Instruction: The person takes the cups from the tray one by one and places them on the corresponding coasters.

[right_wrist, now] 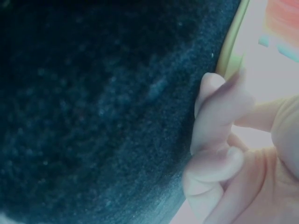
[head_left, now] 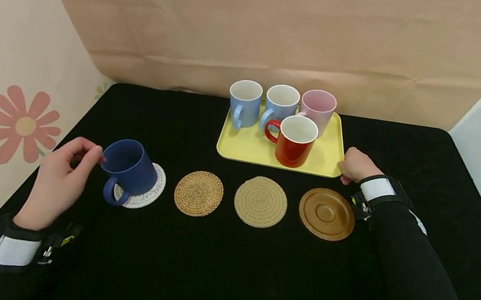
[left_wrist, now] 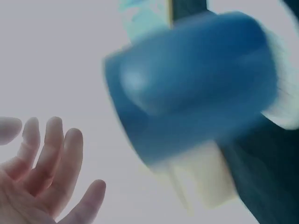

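Observation:
A dark blue mug [head_left: 137, 173] stands on a white patterned coaster [head_left: 160, 184] at the left, its handle toward the near side. Just left of its rim is my left hand [head_left: 54, 182]. The left wrist view shows those fingers [left_wrist: 65, 161] spread and apart from the blurred mug [left_wrist: 196, 84]. My right hand [head_left: 359, 166] pinches the front right corner of a yellow tray [head_left: 243, 146] between thumb and fingers. On the tray stand two light blue mugs, a pink mug [head_left: 319, 111] and, in front, a red mug [head_left: 292, 150].
Right of the white coaster, a brown woven coaster [head_left: 198, 193], a beige woven coaster [head_left: 260, 202] and a brown wooden coaster [head_left: 326, 215] lie in a row before the tray. A black cloth [head_left: 219, 274] covers the table. Brown paper [head_left: 260, 31] hangs behind.

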A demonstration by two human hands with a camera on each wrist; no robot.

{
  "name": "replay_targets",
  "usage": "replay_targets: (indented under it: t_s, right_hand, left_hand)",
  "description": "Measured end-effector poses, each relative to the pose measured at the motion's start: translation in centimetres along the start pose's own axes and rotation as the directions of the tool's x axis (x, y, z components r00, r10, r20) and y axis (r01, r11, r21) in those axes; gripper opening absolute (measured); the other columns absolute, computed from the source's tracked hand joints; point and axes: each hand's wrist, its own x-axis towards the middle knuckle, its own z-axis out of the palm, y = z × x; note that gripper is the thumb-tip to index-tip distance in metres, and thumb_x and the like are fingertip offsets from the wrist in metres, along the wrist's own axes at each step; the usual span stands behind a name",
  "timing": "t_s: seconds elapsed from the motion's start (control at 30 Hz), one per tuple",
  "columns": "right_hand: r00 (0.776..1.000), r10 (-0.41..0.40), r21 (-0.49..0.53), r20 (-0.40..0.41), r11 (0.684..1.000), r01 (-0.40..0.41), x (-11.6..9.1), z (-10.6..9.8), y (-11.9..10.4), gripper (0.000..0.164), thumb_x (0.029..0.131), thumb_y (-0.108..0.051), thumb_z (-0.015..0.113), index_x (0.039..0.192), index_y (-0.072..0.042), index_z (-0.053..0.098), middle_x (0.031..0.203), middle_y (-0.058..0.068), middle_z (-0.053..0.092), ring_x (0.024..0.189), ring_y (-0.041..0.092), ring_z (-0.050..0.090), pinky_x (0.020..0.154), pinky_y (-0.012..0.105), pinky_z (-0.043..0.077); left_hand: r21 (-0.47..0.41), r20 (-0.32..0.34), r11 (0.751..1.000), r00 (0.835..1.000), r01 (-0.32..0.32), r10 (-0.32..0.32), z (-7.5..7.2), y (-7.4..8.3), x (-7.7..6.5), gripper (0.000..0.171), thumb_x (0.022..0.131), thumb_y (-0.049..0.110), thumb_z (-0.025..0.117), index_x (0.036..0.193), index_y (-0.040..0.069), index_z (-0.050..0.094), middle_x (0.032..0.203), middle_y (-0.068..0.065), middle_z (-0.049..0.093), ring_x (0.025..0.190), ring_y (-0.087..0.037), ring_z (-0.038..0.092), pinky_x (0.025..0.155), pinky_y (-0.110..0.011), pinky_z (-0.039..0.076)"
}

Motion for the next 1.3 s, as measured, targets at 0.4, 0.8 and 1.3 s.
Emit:
replay_targets:
  t_s: [0.4, 0.8, 1.3]
  right_hand:
    - [1.000, -0.028, -0.008, -0.002, 1.000, 0.028, -0.2, -0.1, 0.1, 0.012, 0.094, -0.001, 0.040, 0.088, 0.008, 0.045, 0.057, 0.009, 0.056, 0.048, 0.014, 0.055, 0.047, 0.025, 0.041]
    - [1.000, -0.017, -0.003, 0.003, 1.000, 0.017, -0.1, -0.1, 0.2, 0.011, 0.093, -0.001, 0.040, 0.089, 0.008, 0.045, 0.059, 0.010, 0.056, 0.049, 0.015, 0.055, 0.048, 0.025, 0.041]
    - [1.000, -0.022, 0.003, -0.005, 1.000, 0.022, -0.4, -0.3, 0.3, 0.014, 0.093, 0.000, 0.041, 0.083, 0.007, 0.047, 0.056, 0.009, 0.056, 0.047, 0.014, 0.054, 0.046, 0.025, 0.041]
  left_hand:
    - [-0.396, 0.260, 0.918, 0.955, -0.027, 0.141, 8.9, 7.8, 6.3, 0.021, 0.101, 0.017, 0.053, 0.113, 0.000, 0.053, 0.105, -0.011, 0.059, 0.093, -0.018, 0.057, 0.081, -0.032, 0.047]
    - [-0.692, 0.287, 0.598, 0.914, 0.404, -0.286, 19.0, 8.8, 10.9, 0.023, 0.102, 0.017, 0.050, 0.119, 0.001, 0.050, 0.115, -0.015, 0.052, 0.104, -0.026, 0.052, 0.085, -0.036, 0.046]
    - [-0.487, 0.511, 0.843, 0.857, 0.229, 0.062, 23.8, 12.3, 12.5, 0.048, 0.105, 0.031, 0.042, 0.144, 0.004, 0.041, 0.144, -0.011, 0.046, 0.131, -0.022, 0.042, 0.107, -0.034, 0.034]
